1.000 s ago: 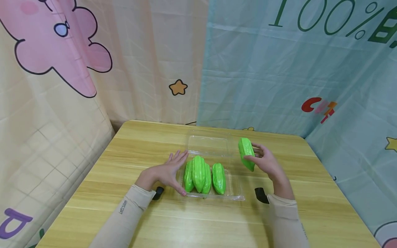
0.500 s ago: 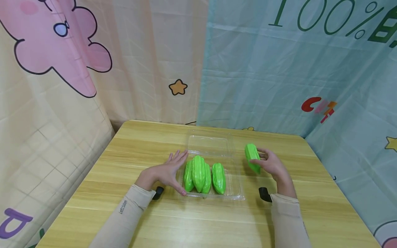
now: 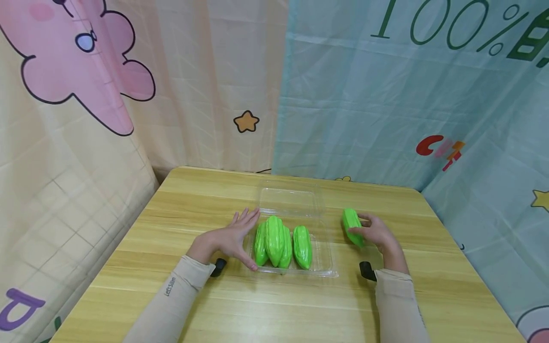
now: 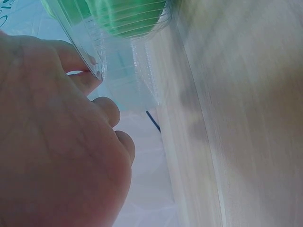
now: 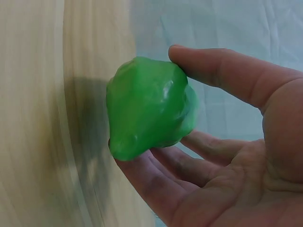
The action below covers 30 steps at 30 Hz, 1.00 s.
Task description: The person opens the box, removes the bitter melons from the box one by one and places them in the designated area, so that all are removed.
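A clear plastic clamshell box (image 3: 323, 267) lies opened flat on the table, with several ribbed green fruits (image 3: 274, 240) in its front tray. Three of them crowd together at the left, and one fruit (image 3: 302, 247) lies apart to their right. My left hand (image 3: 229, 240) rests along the tray's left side, fingers spread and fairly straight, thumb at the front corner; its fingertips (image 4: 92, 80) touch the clear rim. To the right of the box, my right hand (image 3: 375, 231) grips another ribbed green fruit (image 5: 147, 106) between thumb and fingers. A shadow lies beside that fruit on the wood.
The box's clear lid (image 3: 287, 200) lies folded back behind the tray. Everything sits on a wooden table (image 3: 274, 314). Printed curtains (image 3: 364, 105) hang behind and along both sides. A black wrist piece (image 3: 367, 270) shows at the right sleeve and another (image 3: 218, 267) at the left.
My right hand has moved a little to the right and down toward the table, still gripping the fruit. My left hand, the box and the fruits in it have stayed put.
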Each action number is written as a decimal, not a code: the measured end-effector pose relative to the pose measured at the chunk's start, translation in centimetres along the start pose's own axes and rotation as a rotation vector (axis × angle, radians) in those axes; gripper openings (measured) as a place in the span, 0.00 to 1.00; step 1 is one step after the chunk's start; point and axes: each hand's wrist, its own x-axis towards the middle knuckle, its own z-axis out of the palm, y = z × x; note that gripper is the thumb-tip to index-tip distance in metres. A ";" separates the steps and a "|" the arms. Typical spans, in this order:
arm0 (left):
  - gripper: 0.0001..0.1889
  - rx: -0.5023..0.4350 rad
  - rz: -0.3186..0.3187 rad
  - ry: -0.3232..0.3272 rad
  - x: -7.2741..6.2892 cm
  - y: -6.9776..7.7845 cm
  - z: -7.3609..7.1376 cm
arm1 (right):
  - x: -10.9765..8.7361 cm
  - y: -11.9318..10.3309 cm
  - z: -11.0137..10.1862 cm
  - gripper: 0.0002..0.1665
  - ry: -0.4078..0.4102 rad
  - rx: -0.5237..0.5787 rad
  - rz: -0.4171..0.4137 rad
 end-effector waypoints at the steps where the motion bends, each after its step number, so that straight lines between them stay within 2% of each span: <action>1: 0.79 0.000 -0.002 0.000 0.0 0.0 0.0 | 0.0 0.1 0.0 0.48 0.002 -0.006 0.006; 9: 0.79 0.000 -0.005 -0.001 0.0 0.0 0.0 | 0.4 0.7 0.0 0.49 0.001 -0.051 0.060; 30: 0.78 0.013 0.000 -0.005 0.0 0.0 0.1 | 0.6 1.3 -0.3 0.47 0.009 -0.121 0.089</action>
